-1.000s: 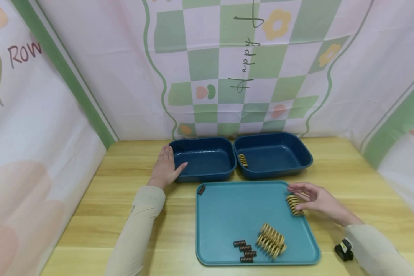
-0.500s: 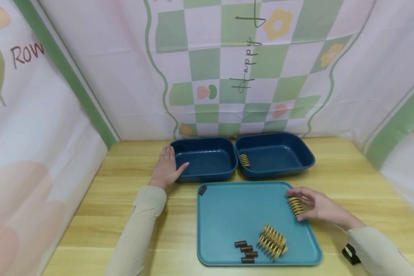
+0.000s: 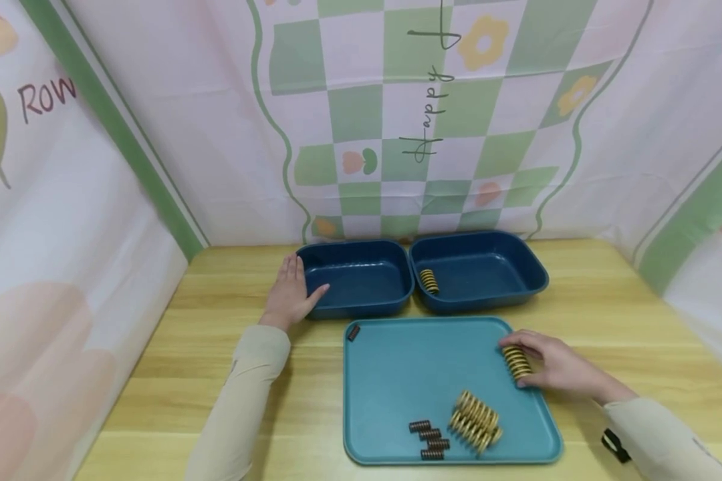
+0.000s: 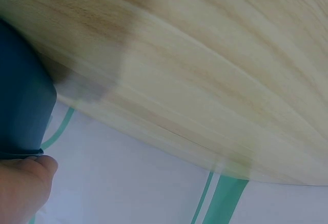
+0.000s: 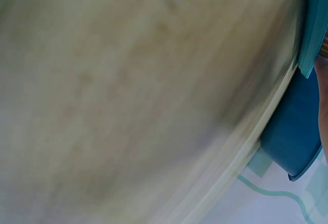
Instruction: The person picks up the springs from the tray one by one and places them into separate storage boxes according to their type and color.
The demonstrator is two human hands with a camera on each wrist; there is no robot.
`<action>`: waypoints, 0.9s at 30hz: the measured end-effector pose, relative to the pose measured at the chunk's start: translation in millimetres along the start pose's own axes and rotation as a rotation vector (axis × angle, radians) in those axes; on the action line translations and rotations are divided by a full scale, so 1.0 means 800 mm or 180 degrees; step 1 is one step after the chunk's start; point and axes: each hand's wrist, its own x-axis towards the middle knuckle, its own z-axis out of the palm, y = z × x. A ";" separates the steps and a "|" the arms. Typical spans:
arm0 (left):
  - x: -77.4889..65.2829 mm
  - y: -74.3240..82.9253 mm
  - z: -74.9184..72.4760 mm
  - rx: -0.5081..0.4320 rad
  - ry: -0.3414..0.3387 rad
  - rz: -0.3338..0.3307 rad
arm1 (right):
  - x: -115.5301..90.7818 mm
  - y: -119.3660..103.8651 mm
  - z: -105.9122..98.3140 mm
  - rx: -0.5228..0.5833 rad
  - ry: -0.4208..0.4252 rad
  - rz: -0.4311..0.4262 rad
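Note:
My right hand (image 3: 559,364) is at the right edge of the teal tray (image 3: 397,374), its thumb and fingers spanning a large gold coil spring (image 3: 517,361) and gripping it by its two ends. Only a sliver of that spring shows at the border of the right wrist view. My left hand (image 3: 289,294) rests on the left end of the left navy bin (image 3: 361,311), fingers straight along the wall and thumb over the rim. More large gold springs (image 3: 475,421) lie together on the tray. Small dark springs (image 3: 430,434) lie beside them, and another dark spring (image 3: 353,333) sits in the far-left corner.
A right navy bin (image 3: 487,300) stands against the left one, behind the tray, with a gold spring (image 3: 429,281) at its left end. A small black object (image 3: 615,445) lies on the wooden table (image 3: 301,414) by the right sleeve. Printed curtains (image 3: 228,167) surround the table.
My right thumb and fingers have closed onto the gold spring, which has shifted slightly toward the near side. My left hand has kept its place on the bin.

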 end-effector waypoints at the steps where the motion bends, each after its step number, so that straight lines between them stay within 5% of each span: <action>1: 0.000 0.000 0.000 0.0000 0.0003 0.0000 | 0.000 0.000 0.000 0.0026 -0.0010 0.0016; 16: 0.002 -0.003 0.004 0.0078 0.0025 0.0001 | 0.008 0.000 0.002 0.0435 -0.0032 0.0213; 27: 0.002 -0.001 0.003 0.0061 -0.0009 -0.0024 | 0.040 -0.014 -0.009 0.0682 0.0159 0.0361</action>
